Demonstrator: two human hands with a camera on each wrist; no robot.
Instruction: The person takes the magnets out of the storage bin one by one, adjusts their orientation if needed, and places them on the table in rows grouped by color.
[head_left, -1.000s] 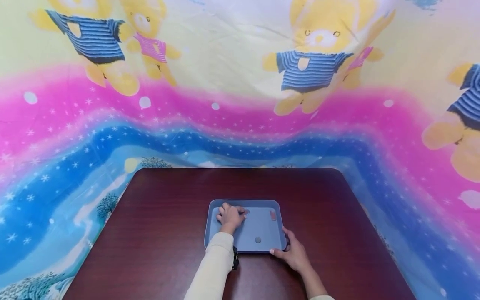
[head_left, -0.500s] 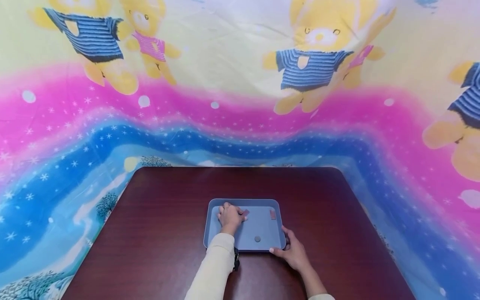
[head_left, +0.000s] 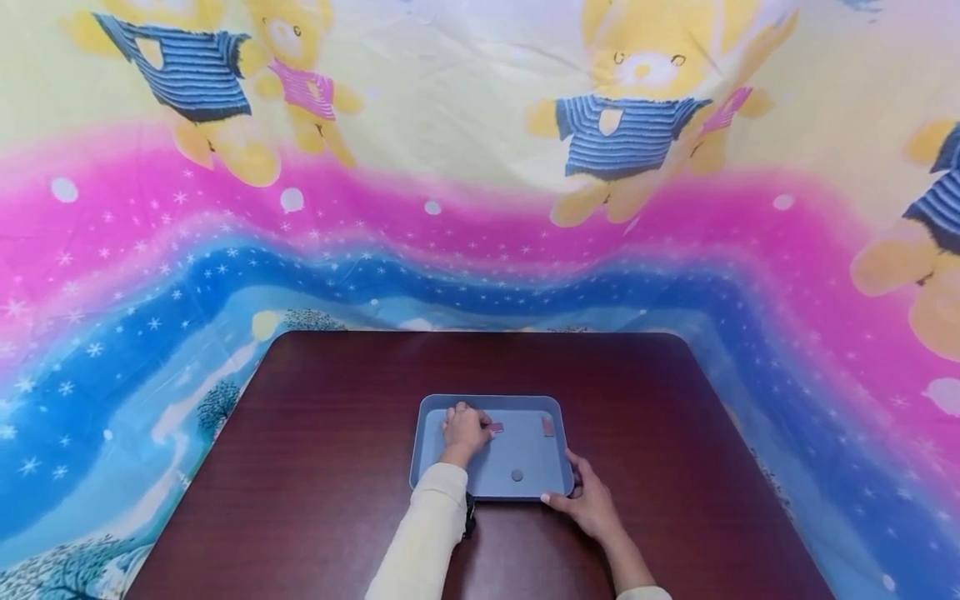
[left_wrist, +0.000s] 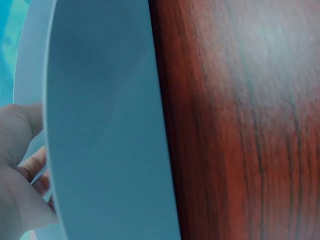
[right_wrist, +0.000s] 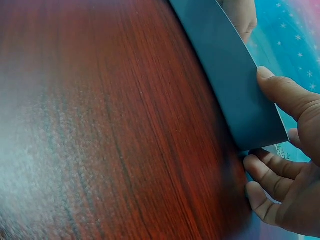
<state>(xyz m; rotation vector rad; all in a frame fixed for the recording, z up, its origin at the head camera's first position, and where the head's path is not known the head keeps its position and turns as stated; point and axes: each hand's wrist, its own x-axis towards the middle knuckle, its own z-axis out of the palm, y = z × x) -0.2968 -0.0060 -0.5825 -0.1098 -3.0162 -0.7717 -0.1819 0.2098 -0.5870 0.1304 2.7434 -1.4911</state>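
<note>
A grey-blue rectangular tray (head_left: 525,450) sits on the table. My left hand (head_left: 465,432) reaches into its left part, pinching a small reddish-pink rectangular piece (head_left: 497,427) between thumb and finger; what the piece is cannot be told. In the left wrist view the tray wall (left_wrist: 105,125) partly hides my left hand (left_wrist: 20,170). My right hand (head_left: 591,500) grips the tray's front right corner. The right wrist view shows its thumb (right_wrist: 282,90) on the rim and its other fingers curled below the corner.
A second flat reddish piece (head_left: 547,427) lies at the tray's right side, and a small grey disc (head_left: 517,475) near its front. The dark red-brown wooden table (head_left: 322,442) surrounds the tray. A printed bear cloth (head_left: 450,167) hangs behind.
The reddish-pink piece at my left fingers has turned from slanted to nearly level and shows more clearly. My right hand keeps its hold on the tray corner.
</note>
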